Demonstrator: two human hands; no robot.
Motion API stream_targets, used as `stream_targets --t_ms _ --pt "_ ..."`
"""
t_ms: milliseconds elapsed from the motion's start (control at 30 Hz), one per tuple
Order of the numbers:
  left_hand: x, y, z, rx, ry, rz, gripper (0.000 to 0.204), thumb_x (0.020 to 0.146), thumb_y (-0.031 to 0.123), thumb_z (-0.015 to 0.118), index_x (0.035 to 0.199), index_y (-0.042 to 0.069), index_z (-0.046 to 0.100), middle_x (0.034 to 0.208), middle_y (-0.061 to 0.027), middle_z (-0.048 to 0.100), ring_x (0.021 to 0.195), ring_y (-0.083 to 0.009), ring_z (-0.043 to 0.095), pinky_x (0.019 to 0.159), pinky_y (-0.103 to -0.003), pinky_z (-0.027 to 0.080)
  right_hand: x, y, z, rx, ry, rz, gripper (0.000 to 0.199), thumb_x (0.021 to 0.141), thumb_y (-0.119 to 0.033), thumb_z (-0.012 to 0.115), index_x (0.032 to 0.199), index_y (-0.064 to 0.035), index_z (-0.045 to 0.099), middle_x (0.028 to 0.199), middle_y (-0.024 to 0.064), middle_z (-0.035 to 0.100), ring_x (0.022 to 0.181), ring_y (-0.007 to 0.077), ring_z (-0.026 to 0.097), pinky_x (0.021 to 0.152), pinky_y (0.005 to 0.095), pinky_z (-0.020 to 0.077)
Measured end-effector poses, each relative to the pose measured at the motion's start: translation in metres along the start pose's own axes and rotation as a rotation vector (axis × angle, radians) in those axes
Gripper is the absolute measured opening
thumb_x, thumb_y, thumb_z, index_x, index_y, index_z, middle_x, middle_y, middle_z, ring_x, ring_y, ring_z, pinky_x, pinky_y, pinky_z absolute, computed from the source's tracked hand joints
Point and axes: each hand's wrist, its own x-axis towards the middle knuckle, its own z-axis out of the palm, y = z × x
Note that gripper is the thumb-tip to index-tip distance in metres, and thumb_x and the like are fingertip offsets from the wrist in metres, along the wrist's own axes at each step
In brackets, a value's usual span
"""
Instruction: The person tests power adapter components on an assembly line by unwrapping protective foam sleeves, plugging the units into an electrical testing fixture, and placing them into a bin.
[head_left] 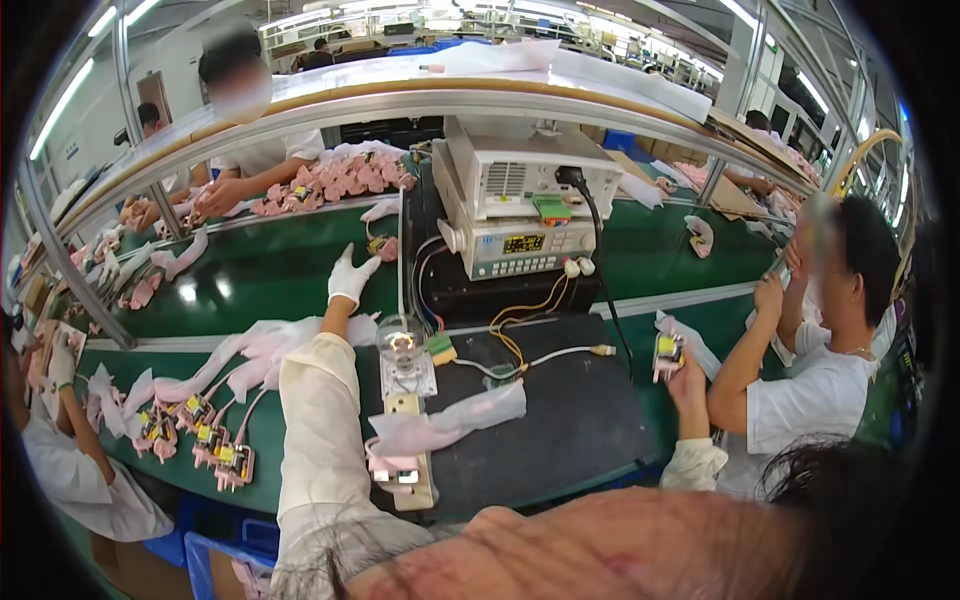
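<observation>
My left hand (350, 276), in a white glove, reaches over the far green belt with thumb and fingers spread. It holds nothing. Just beyond its fingertips lies a small pink plug unit (384, 247) with exposed parts. At the right, my bare right hand (688, 388) grips another pink plug unit (666, 356), its yellow-and-black inner parts showing and a white foam sleeve trailing behind. In front of me, a pink plug unit (396, 470) sits on a cream socket strip (416, 498), partly covered by a foam sleeve (450, 418).
A lit glass bulb (402, 345) stands behind the strip. Two stacked test instruments (530, 240) with cables sit on a black stand. Several pink plug units (208, 437) lie on the near belt at left. A co-worker (830, 330) sits close at right; others work across and left.
</observation>
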Motion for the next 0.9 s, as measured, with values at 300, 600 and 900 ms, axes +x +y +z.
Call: stream_targets --t_ms 300,600,900 --pt "0.048 0.022 0.032 0.242 -0.214 -0.027 0.095 0.063 0.071 0.059 0.137 0.015 0.043 0.126 -0.0149 0.056 0.117 -0.0299 0.053 0.095 -0.037 0.042 -0.016 0.017 0.042 -0.423 0.25 -0.053 0.03 0.096 -0.023 0.048 0.107 0.002 0.059 0.096 0.0074 0.063 0.084 0.0158 0.063 0.076 0.0304 0.0514" --pt "0.037 -0.022 0.036 -1.031 -0.041 0.026 0.068 0.073 0.007 0.066 0.135 -0.002 0.04 0.116 -0.0127 0.059 0.1 -0.0198 0.059 0.085 -0.026 0.047 -0.008 0.028 0.036 -1.02 0.305 -0.615 0.027 0.095 -0.016 0.05 0.107 0.0049 0.063 0.111 0.0129 0.062 0.102 0.0212 0.058 0.09 0.0311 0.0434" --pt "-0.032 0.058 -0.089 -1.608 -0.282 -0.217 0.052 0.08 0.014 0.068 0.128 0.015 0.046 0.129 -0.0084 0.046 0.117 -0.0283 0.045 0.098 -0.048 0.043 -0.056 0.018 0.121 -1.046 0.111 -0.942 0.016 0.088 -0.001 0.049 0.092 0.0015 0.064 0.096 0.0145 0.064 0.093 0.0276 0.061 0.085 0.0348 0.0461"
